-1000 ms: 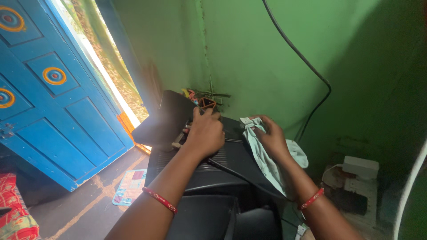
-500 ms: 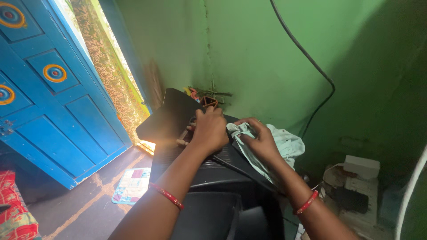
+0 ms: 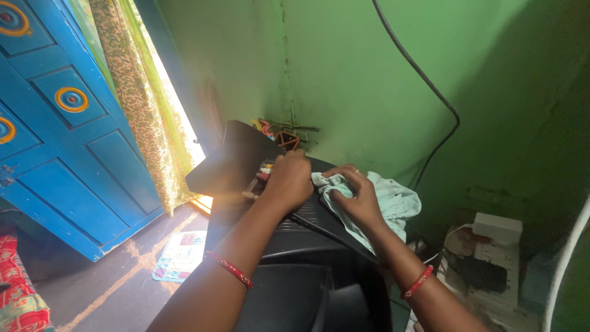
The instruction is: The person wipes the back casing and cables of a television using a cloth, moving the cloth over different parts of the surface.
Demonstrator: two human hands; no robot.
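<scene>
Your right hand [image 3: 359,197] clutches the pale green cloth [image 3: 393,203] on the black television [image 3: 289,240]; your left hand [image 3: 289,181] presses closed on its top.

The right hand [image 3: 356,195] has slid its pale green cloth [image 3: 387,203] leftward, close beside the left hand [image 3: 289,181].

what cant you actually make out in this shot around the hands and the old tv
- Head view: what lies under the left hand; the hand covers it, only a few small coloured pieces show beside it.
- Head view: the television front; the bottom edge cuts it off.
- Head view: the part of the pale green cloth under the right hand.
- Head view: the clutter by the wall; too small and dim.
</scene>
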